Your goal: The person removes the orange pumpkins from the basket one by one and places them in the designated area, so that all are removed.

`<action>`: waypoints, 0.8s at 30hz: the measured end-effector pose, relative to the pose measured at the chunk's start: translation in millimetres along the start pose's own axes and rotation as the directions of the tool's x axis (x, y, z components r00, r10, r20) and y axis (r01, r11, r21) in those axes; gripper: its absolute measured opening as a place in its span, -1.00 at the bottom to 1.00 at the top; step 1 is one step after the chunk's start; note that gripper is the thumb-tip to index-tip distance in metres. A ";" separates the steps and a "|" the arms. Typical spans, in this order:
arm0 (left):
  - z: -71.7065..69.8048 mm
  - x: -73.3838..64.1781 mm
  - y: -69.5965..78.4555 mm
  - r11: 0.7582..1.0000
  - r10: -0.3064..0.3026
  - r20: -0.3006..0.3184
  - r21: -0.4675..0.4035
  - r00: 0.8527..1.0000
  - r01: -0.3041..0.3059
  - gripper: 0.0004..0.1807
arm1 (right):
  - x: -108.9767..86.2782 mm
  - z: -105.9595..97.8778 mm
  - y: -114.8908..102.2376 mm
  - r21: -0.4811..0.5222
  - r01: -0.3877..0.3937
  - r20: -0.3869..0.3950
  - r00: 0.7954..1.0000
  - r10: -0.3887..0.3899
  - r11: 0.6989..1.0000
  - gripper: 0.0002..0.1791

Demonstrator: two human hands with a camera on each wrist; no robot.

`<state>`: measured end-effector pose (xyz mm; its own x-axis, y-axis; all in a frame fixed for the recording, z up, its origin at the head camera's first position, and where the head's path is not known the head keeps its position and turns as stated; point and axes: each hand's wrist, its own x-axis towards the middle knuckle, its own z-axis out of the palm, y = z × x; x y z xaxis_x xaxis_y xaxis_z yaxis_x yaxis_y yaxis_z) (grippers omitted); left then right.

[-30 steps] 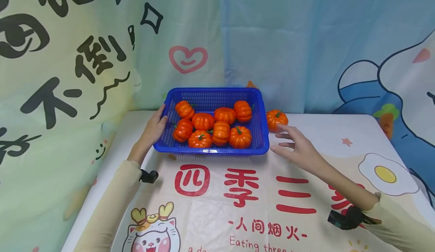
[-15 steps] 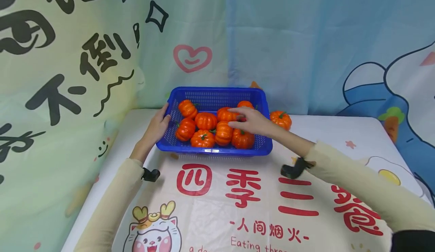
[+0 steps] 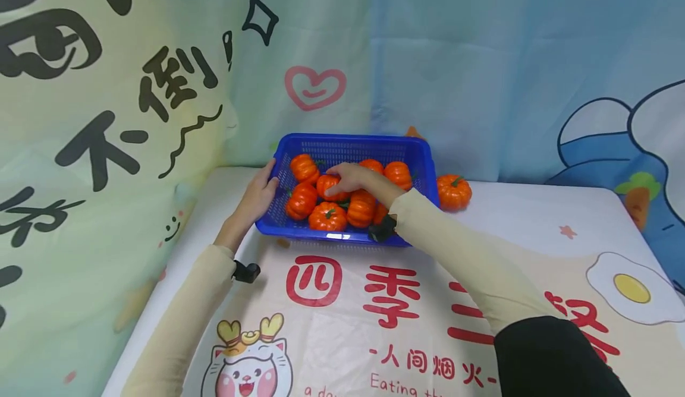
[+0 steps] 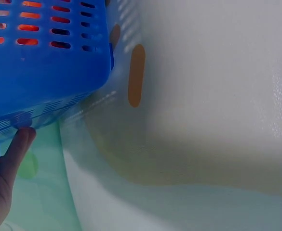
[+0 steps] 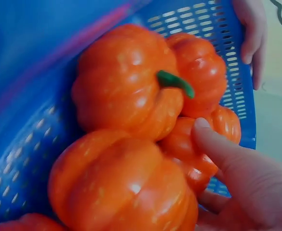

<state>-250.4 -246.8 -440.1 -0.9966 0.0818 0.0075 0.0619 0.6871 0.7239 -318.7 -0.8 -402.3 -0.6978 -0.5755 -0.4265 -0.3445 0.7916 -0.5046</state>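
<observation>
Held pumpkin [image 3: 323,186]: glossy orange, deep rounded ribs, bright highlights on the skin. Location: inside the blue slotted basket [image 3: 289,231], just left of its centre. The right hand [image 3: 350,178] reaches in over the basket's right part. Its grip spans the held pumpkin, thumb to the near side and fingers to the far side. Whether the pumpkin bears on the basket floor cannot be determined.

The left hand [image 3: 260,192] touches the basket's left rim; whether that grip closes round the rim cannot be told, as the fingers are partly concealed.

Other pumpkins [image 3: 328,216] of like finish lie around the held one in the basket, some showing green stems. A lone pumpkin [image 3: 454,194] sits on the surface [image 3: 514,207], just beside the basket's right wall.

Obstructions: the right hand covers the right part of the held pumpkin. The black wrist camera [image 3: 382,229] masks most of a pumpkin at the basket's near right corner. From the right wrist, the fingers are largely hidden behind fruit, and one pumpkin is cut off at the lower left edge. From the left wrist, the basket is cropped, its contents readable only as orange through the slots.
</observation>
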 end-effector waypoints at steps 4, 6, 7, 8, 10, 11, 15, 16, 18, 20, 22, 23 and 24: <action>2.8 2.4 2.4 1.000 -0.001 0.000 -0.006 1.000 0.001 -0.36 | 0.1 -0.1 -1.3 0.016 -0.024 0.010 1.000 0.023 1.000 -0.22; 3.2 2.7 3.1 1.000 -0.003 -0.007 -0.009 1.000 0.002 -0.37 | -0.1 -0.7 -2.0 0.016 -0.027 0.007 1.000 0.027 0.999 -0.22; 3.1 2.8 3.4 1.000 -0.001 -0.009 -0.012 1.000 0.001 -0.37 | -0.2 -0.9 -2.5 0.013 -0.030 0.006 1.000 0.030 0.999 -0.22; 3.0 2.5 4.0 1.000 0.000 -0.010 -0.012 1.000 0.000 -0.36 | -0.3 -1.1 -2.8 0.010 -0.032 0.005 0.999 0.032 0.999 -0.22; 3.4 2.6 3.6 1.000 0.002 -0.012 -0.002 1.000 -0.002 -0.37 | -0.3 -0.5 -3.4 -0.001 -0.036 0.002 0.999 0.036 0.999 -0.23; 3.4 2.5 3.7 1.000 0.003 -0.014 0.002 1.000 -0.003 -0.37 | -0.4 -0.1 -3.6 -0.008 -0.038 -0.002 0.999 0.038 0.999 -0.24; 3.9 2.3 3.9 1.000 0.005 -0.010 0.014 1.000 -0.004 -0.37 | -3.8 0.2 -6.2 -0.032 -0.037 -0.053 0.998 0.035 0.999 -0.22; 3.5 2.2 4.1 1.000 0.004 -0.011 0.015 1.000 -0.004 -0.37 | -6.4 -0.6 -7.8 -0.046 -0.030 -0.076 0.997 0.026 0.998 -0.21; 2.5 1.6 4.6 1.000 0.001 -0.007 0.012 1.000 -0.001 -0.37 | -15.3 -3.0 -12.4 -0.068 -0.014 -0.123 0.992 0.005 0.998 -0.17; 1.3 0.9 5.2 1.000 0.000 -0.005 0.013 1.000 0.000 -0.36 | -30.5 -5.8 -17.3 -0.085 0.014 -0.173 0.985 -0.029 0.996 -0.15; 0.4 0.2 5.3 1.000 -0.003 -0.004 0.008 1.000 0.003 -0.36 | -53.0 -6.4 -21.1 -0.084 0.041 -0.222 0.973 -0.059 0.996 -0.14; -0.2 -0.5 5.4 1.000 -0.001 -0.003 0.006 1.000 0.001 -0.36 | -66.2 -5.4 -21.7 -0.075 0.061 -0.245 0.966 -0.077 0.995 -0.14; -0.9 -1.1 5.6 1.000 -0.002 -0.002 0.006 1.000 0.002 -0.36 | -79.3 -3.5 -20.8 -0.059 0.078 -0.264 0.960 -0.091 0.995 -0.15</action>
<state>-249.0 -243.6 -435.5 -0.9969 0.0789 0.0069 0.0598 0.6914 0.7200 -258.4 29.1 -355.4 -0.8046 -0.5704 -0.1654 -0.4343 0.7551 -0.4912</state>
